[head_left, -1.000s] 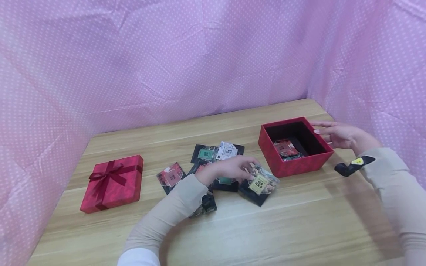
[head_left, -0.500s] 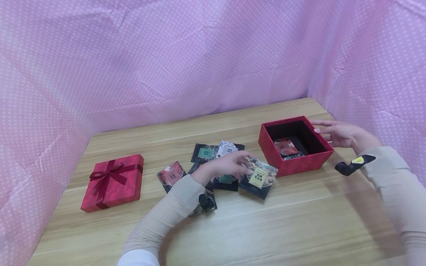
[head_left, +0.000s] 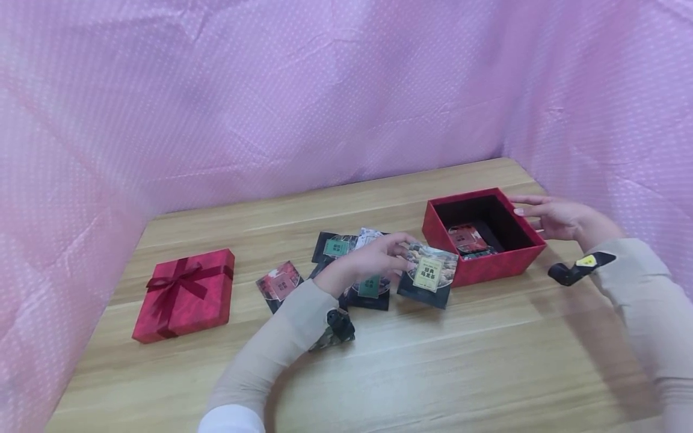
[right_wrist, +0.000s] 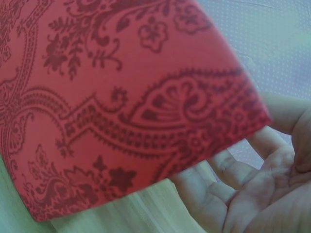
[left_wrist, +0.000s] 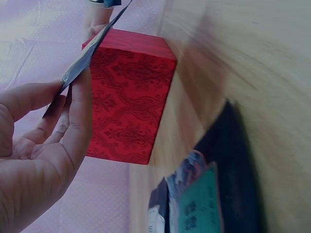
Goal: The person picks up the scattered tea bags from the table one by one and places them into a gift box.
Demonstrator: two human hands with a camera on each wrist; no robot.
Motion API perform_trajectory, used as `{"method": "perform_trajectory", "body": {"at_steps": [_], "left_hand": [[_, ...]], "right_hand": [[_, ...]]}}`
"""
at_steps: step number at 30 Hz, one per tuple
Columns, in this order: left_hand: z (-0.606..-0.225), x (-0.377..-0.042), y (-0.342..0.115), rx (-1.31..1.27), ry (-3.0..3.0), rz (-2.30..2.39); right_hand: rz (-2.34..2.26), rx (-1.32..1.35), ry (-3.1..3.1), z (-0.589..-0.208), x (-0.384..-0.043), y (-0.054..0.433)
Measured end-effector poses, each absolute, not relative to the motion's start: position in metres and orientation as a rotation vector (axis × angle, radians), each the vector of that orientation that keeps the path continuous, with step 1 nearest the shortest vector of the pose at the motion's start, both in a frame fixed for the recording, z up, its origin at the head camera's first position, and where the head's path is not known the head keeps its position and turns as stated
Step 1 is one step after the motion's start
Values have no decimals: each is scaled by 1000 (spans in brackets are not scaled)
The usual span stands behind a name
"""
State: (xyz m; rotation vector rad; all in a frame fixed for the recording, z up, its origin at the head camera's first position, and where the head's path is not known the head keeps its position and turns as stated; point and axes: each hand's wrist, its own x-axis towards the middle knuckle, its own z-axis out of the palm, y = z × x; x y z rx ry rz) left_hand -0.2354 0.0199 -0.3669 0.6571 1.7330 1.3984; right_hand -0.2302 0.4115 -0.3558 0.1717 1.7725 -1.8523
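Between thumb and fingers, my left hand (head_left: 373,261) pinches a tea sachet (head_left: 428,276) with a yellow label, raised off the table just left of the red box (head_left: 498,267). In the left wrist view, the sachet (left_wrist: 87,60) appears edge-on in front of the patterned box wall (left_wrist: 129,107). The box is lidless, and flat sachets (head_left: 468,239) lie inside it. At the box's right side, my right hand (head_left: 568,221) rests extended fingers against the wall. The right wrist view shows some of those fingers (right_wrist: 233,167) partly hidden behind the box's edge.
Several more sachets lie overlapping mid-table, among them a green-labelled one (head_left: 370,291) and a red one (head_left: 278,282). The red lid (head_left: 213,307) with a ribbon bow sits at the left. Pink dotted cloth (head_left: 325,96) hangs behind the wooden table (head_left: 433,373).
My left hand has lifted the yellow-labelled sachet off the table, tilting its face up and bringing it close to the box. The right hand stays at the box's side.
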Motion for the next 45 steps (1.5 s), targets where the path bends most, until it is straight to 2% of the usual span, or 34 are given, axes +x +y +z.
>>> {"method": "perform_trajectory", "body": {"at_steps": [7, 21, 35, 45], "left_hand": [[-356, -237, 34, 659, 1676, 1456], [-343, -238, 66, 499, 1676, 1610], [-336, -241, 98, 405, 1683, 1725], [-340, -248, 114, 324, 1632, 1821]], "right_hand": [[-1879, 102, 1701, -358, -225, 421], [-1959, -77, 1514, -360, -220, 427], [-1948, 9, 1578, -361, -218, 426], [-1950, -43, 1553, -362, -220, 423]]}}
